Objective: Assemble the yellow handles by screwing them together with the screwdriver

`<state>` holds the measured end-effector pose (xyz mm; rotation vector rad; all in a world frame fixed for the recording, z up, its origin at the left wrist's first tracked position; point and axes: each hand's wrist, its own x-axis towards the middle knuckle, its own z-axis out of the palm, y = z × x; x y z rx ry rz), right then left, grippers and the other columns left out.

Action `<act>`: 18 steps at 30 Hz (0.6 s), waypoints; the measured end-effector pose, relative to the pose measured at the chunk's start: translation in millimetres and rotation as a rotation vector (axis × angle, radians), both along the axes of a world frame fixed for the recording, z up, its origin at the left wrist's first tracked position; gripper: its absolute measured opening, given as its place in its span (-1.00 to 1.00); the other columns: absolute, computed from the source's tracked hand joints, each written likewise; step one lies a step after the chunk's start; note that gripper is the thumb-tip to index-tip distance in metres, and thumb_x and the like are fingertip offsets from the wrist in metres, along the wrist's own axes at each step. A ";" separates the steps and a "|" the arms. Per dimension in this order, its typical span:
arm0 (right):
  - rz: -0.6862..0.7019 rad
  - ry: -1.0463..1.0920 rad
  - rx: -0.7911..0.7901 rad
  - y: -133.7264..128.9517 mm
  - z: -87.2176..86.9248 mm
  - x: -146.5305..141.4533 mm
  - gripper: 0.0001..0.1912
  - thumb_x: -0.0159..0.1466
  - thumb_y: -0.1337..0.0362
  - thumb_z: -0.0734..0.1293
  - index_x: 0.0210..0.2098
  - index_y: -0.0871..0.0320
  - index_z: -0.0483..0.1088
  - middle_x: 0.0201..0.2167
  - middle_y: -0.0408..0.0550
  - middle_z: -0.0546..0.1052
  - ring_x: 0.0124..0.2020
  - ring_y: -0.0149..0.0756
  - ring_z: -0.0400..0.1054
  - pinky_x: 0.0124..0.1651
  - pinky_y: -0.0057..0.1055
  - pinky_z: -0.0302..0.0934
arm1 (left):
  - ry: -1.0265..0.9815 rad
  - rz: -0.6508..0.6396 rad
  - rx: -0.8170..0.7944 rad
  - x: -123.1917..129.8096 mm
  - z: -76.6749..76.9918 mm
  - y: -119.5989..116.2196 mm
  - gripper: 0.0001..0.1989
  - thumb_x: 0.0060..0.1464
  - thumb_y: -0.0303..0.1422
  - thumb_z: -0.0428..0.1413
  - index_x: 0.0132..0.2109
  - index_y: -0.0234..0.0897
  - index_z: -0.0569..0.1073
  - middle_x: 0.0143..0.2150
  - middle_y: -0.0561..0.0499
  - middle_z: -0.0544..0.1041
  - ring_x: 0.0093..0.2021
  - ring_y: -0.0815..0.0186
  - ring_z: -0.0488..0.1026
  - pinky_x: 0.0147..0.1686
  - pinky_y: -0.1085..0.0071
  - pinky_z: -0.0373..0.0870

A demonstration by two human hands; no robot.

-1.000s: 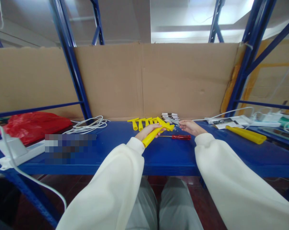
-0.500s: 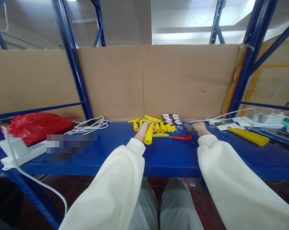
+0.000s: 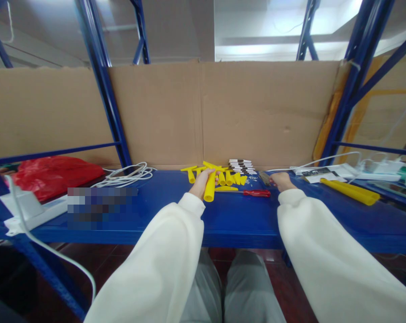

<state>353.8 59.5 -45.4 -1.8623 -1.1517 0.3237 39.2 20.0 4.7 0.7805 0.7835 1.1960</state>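
My left hand (image 3: pixel 200 183) is closed round a yellow tube (image 3: pixel 210 188), its open end pointing toward me. My right hand (image 3: pixel 282 181) rests on the blue table to the right, fingers together at a small brownish piece (image 3: pixel 265 178); whether they grip it is too small to tell. Between the hands lie several yellow parts (image 3: pixel 229 178), small yellow wedges (image 3: pixel 239 180), tiny white bits (image 3: pixel 252 177) and a stack of black-and-white pieces (image 3: pixel 242 166). A screwdriver with a red handle (image 3: pixel 256 193) lies nearer me, beside a flat yellow piece (image 3: pixel 226 189).
At the right of the blue table (image 3: pixel 239 224) are a long yellow piece (image 3: pixel 351 191), a card (image 3: pixel 319 175) and white power strips. A red bag (image 3: pixel 58 177), coiled white cable (image 3: pixel 128 175) and a power strip (image 3: pixel 48 215) occupy the left. Cardboard (image 3: pixel 256 112) stands behind.
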 end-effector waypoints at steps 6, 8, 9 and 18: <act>-0.069 0.093 -0.041 -5.5 4.4 -7.6 -0.80 0.17 0.36 0.33 -0.58 0.09 0.42 -0.61 0.05 0.48 -0.38 -0.11 0.49 -0.40 -0.30 0.37 | 0.012 0.009 0.017 0.1 0.3 -2.6 -0.83 0.23 -0.53 -0.01 -0.09 -0.40 0.44 -0.53 0.03 0.50 -0.71 0.46 0.29 -0.70 0.56 0.22; -0.072 0.103 -0.046 -6.7 5.4 -9.1 -0.81 0.17 0.36 0.33 -0.57 0.08 0.43 -0.61 0.04 0.48 -0.39 -0.12 0.49 -0.40 -0.30 0.38 | 0.012 0.010 0.016 0.0 0.1 -2.6 -0.84 0.23 -0.53 0.00 -0.10 -0.40 0.44 -0.53 0.03 0.50 -0.71 0.47 0.29 -0.70 0.57 0.21; -0.073 0.108 -0.049 -7.4 5.9 -9.8 -0.82 0.17 0.36 0.34 -0.56 0.08 0.43 -0.61 0.04 0.49 -0.39 -0.12 0.49 -0.40 -0.30 0.38 | 0.010 0.011 0.016 0.1 -0.1 -2.4 -0.85 0.23 -0.54 0.00 -0.11 -0.40 0.44 -0.53 0.03 0.50 -0.71 0.47 0.29 -0.70 0.57 0.21; -0.114 -0.311 -0.130 -27.1 15.6 -21.4 -0.68 0.08 0.12 0.48 -0.29 0.23 0.50 -0.25 0.36 0.56 -0.03 0.16 0.46 -0.11 -0.15 0.35 | -0.024 0.012 0.000 0.3 -1.8 -0.1 -0.89 0.19 -0.53 0.06 -0.14 -0.38 0.43 -0.52 0.02 0.50 -0.72 0.49 0.27 -0.71 0.58 0.23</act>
